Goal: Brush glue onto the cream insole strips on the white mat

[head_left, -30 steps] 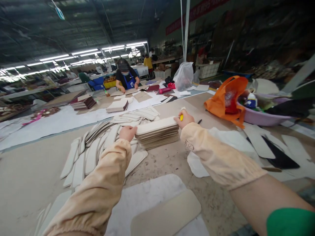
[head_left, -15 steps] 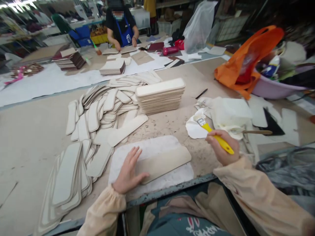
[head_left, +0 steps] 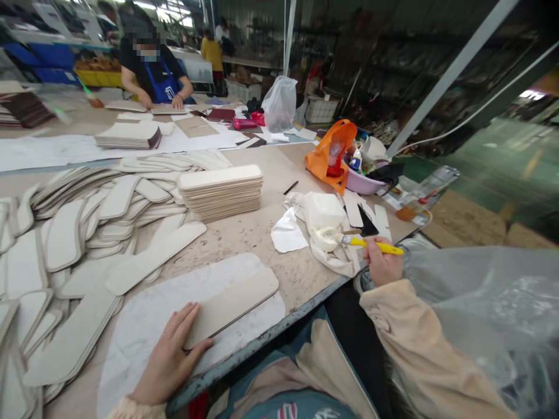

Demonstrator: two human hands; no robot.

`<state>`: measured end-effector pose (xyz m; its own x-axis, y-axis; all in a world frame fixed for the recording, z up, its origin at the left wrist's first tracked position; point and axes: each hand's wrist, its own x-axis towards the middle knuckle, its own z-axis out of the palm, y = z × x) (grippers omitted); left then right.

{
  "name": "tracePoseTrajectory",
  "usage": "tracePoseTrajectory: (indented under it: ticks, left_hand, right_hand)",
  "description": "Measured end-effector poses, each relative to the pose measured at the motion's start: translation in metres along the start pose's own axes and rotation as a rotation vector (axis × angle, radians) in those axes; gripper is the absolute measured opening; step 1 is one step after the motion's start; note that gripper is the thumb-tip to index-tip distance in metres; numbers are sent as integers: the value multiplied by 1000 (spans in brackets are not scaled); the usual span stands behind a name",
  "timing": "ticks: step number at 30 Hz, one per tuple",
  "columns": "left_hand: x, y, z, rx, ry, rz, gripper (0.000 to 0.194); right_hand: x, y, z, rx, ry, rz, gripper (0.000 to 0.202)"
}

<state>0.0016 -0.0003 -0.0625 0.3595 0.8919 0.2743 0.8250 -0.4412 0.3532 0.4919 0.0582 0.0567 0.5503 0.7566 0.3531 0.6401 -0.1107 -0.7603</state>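
Yellow-handled brush (head_left: 378, 245) gripped closed in right hand (head_left: 383, 262); left hand (head_left: 172, 355) spread flat on beige panel (head_left: 236, 305); scuffed tabletop (head_left: 231, 238); dim workshop, co-worker (head_left: 152, 67) opposite.

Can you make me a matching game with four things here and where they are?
1. Brush
2. Orange bag
3. Neat stack
4. Left hand

A. Beside the purple basin
B. Touching one flat piece on a white sheet
C. Held in the right hand
D. Next to the messy heap of pieces

Pairs: 1-C, 2-A, 3-D, 4-B
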Motion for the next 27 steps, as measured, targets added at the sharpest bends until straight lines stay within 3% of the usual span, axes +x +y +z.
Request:
tracePoseTrajectory:
  ticks: [7, 13, 20, 24, 27]
  left_hand:
    - [-7, 2, -14, -19, 45, -30, 73]
    - [-10, -1, -15, -34, 39, -45, 70]
    - [-10, -1, -16, -68, 60, -56, 66]
    - [-8, 1, -16, -64, 72, -60, 65]
    - [-9, 1, -15, -49, 72, -67, 67]
  right_hand:
    - [23, 6, 24, -248, -158, -148, 44]
    - [36, 9, 42, -354, -259, -195, 44]
    - [39, 9, 26, -114, -137, -21, 51]
    - [35, 16, 26, 89, -180, 143, 52]
    - [30, 19, 23, 81, -178, 159, 51]
